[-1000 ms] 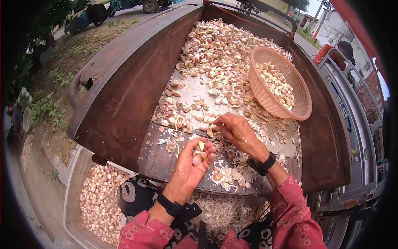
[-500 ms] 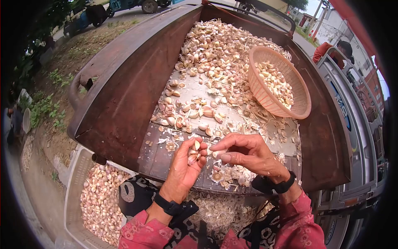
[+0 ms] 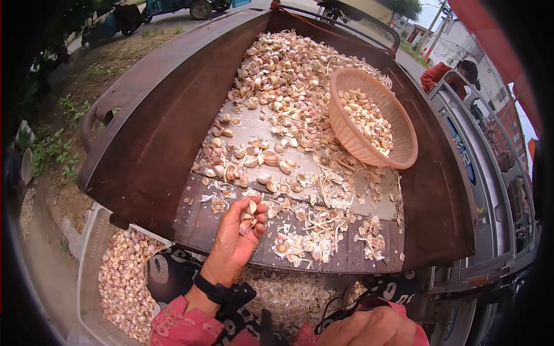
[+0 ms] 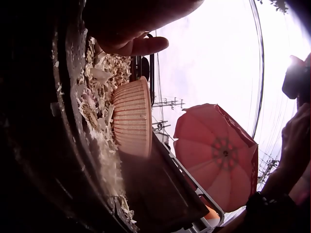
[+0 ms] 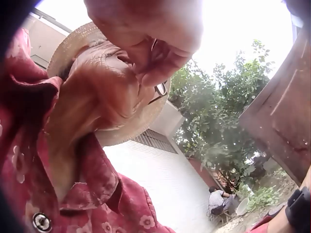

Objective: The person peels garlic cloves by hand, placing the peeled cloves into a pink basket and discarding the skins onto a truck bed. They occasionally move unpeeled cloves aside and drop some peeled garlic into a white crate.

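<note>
In the head view, my left hand [image 3: 235,228] cups several garlic cloves [image 3: 248,219] with its fingers curled round them, palm up, over the front edge of the metal cart bed [image 3: 190,230]. Loose cloves [image 3: 268,180] and dry skins [image 3: 311,239] lie just beyond it. My right hand [image 3: 372,327] is drawn back to the bottom of the head view, knuckles up. In the right wrist view the right hand [image 5: 150,34] is raised close before the wearer's face, fingers bent; I cannot tell whether they hold anything.
A heap of garlic [image 3: 294,75] fills the back of the bed. Beside it, an orange plastic basket [image 3: 369,150] of cloves leans tilted. A pale crate [image 3: 86,288] with garlic stands below at the left. High metal side walls [image 3: 156,132] flank the bed.
My right hand has left the cloves on the bed and pulled back up toward the body. The left hand keeps its cloves. The head view has shifted slightly.
</note>
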Motion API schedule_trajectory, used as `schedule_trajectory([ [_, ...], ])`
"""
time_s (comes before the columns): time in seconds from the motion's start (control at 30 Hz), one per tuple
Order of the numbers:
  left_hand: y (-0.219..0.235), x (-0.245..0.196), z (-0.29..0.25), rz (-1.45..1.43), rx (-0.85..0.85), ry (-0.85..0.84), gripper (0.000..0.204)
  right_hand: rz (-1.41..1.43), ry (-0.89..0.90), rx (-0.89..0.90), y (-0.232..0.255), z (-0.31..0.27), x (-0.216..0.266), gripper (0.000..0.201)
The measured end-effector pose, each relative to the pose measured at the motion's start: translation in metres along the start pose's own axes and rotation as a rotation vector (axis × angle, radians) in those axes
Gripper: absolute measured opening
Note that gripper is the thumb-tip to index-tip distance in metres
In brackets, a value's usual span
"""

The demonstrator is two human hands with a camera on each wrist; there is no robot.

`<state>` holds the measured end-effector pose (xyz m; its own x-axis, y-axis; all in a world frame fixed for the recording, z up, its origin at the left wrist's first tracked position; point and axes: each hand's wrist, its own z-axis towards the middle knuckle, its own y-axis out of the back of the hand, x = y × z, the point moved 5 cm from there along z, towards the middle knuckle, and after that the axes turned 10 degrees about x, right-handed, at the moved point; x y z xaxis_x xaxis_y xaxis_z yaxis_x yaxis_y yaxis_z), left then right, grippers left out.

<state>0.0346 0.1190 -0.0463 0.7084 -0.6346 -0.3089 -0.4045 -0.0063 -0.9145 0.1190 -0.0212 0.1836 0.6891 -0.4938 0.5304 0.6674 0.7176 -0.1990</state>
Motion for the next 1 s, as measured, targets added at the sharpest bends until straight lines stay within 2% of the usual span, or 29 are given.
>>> schedule_trajectory([
  [0.03,0.001,-0.001,0.001,-0.006,0.009,0.0,0.019,0.033,-0.007,-0.147,-0.005,-0.002,-0.001,0.013],
  [0.07,0.001,0.0,0.002,-0.012,0.015,0.0,0.019,0.025,-0.007,-0.146,0.0,-0.002,0.004,0.013],
  [0.13,0.0,-0.002,-0.001,0.006,0.004,-0.005,0.019,0.0,-0.095,0.044,0.005,0.003,0.004,0.014],
  [0.27,-0.011,-0.001,-0.006,0.065,0.0,-0.024,0.022,-0.016,-0.122,0.038,0.018,0.0,0.0,0.014],
  [0.33,-0.008,0.001,-0.01,0.079,-0.007,-0.016,0.023,-0.031,-0.111,0.213,0.028,0.004,-0.005,0.014],
  [0.4,-0.012,0.001,-0.008,0.043,0.059,-0.017,0.027,-0.2,-0.345,-0.066,0.05,-0.017,-0.02,0.026],
  [0.47,-0.021,-0.002,-0.009,0.03,0.031,-0.012,0.031,-0.653,-0.468,0.061,0.078,-0.025,-0.04,0.028],
  [0.53,-0.029,-0.002,-0.008,-0.08,0.044,-0.024,0.035,-0.924,-0.659,0.107,0.11,-0.027,-0.07,0.031],
  [0.6,-0.018,-0.003,0.001,-0.096,0.054,-0.058,0.032,-0.877,-0.853,-0.02,0.157,-0.044,-0.094,0.027],
  [0.67,-0.002,-0.002,0.011,-0.108,0.039,-0.043,0.025,-1.261,-1.055,0.003,0.2,-0.06,-0.112,0.018],
  [0.7,-0.002,-0.004,0.01,-0.106,0.03,-0.048,0.022,-1.26,-1.055,0.001,0.211,-0.07,-0.122,0.018],
  [0.77,0.005,-0.005,0.011,-0.067,0.025,-0.07,0.022,-1.558,-0.889,0.294,0.211,-0.073,-0.133,0.019],
  [0.87,0.008,-0.007,0.007,-0.027,0.006,-0.11,0.024,-1.492,-0.937,0.279,0.215,-0.069,-0.127,0.021],
  [0.9,0.005,-0.007,0.005,-0.022,-0.002,-0.12,0.024,-1.302,-1.064,0.105,0.22,-0.068,-0.122,0.022],
  [1.0,-0.01,-0.008,0.0,-0.063,-0.053,-0.109,0.026,-1.139,-1.052,0.04,0.189,-0.04,-0.109,0.022],
])
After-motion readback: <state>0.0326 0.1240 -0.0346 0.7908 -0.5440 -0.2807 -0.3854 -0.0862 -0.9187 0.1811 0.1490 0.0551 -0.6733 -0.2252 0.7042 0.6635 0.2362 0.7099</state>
